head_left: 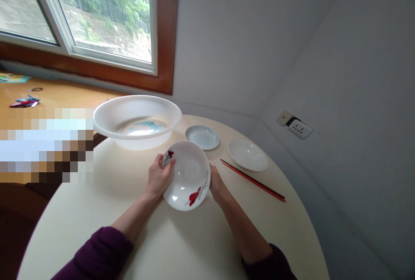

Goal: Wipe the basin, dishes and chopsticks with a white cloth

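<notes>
Between my two hands I hold a white plate (187,176) with red flowers, tilted so its inner face shows. My left hand (160,175) grips its left rim, thumb over the edge. On the opposite rim, my right hand (216,182) is closed, its fingertips hidden behind the plate. Just beyond lies a pale blue-grey saucer (202,137). A plain white dish (248,155) rests to the right of it. The pair of red and dark chopsticks (254,180) lies right of my right hand. At the back left stands a wide translucent plastic basin (138,117), with a blue pattern at its bottom.
Everything stands on a round cream table (181,245). A wooden desk (65,91) with small coloured items (26,101) adjoins at the left, partly blurred by pixelation. Behind are a window (103,11) and a wall with a power socket (300,128).
</notes>
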The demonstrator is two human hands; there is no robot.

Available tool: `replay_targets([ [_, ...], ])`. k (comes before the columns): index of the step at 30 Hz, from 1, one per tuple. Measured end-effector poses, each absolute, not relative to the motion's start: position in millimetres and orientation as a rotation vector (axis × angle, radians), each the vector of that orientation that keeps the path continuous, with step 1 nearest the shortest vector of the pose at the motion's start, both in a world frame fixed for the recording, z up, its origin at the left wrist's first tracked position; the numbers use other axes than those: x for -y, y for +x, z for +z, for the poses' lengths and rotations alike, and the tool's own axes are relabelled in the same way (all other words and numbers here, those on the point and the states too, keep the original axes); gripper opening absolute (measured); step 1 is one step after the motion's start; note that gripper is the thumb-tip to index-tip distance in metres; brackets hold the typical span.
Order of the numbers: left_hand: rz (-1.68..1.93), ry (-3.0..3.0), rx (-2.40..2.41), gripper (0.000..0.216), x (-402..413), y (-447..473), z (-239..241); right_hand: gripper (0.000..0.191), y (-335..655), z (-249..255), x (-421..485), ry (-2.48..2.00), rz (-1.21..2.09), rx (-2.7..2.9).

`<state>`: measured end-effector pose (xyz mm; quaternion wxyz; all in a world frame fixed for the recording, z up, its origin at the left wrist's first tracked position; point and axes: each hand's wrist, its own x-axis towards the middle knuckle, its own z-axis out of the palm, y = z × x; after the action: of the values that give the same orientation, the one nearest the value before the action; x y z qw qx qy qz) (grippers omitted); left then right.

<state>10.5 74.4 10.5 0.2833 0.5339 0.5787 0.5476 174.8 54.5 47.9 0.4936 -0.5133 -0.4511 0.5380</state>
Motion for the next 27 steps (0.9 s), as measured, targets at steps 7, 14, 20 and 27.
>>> replay_targets([
  [7, 1.458, 1.306, -1.449, 0.028, -76.1, 14.4, 11.5, 0.040, 177.3, 58.0, -55.3, -1.425, 0.745, 1.315],
  [14, 1.483, 1.182, -1.471, 0.026, -83.0, 13.1, 5.0, 0.039, 208.6, 113.2, -34.3, -1.126, 0.838, 1.562],
  [20, 1.467, 1.201, -1.490, 0.027, -84.6, 12.9, 3.5, 0.052, 218.7, 130.0, -14.4, -1.033, 0.635, 2.245],
  [27, 1.446, 1.182, -1.377, 0.029, -84.5, 12.3, 0.9, 0.028, 210.2, 107.7, -25.8, -1.025, 0.227, 2.354],
])
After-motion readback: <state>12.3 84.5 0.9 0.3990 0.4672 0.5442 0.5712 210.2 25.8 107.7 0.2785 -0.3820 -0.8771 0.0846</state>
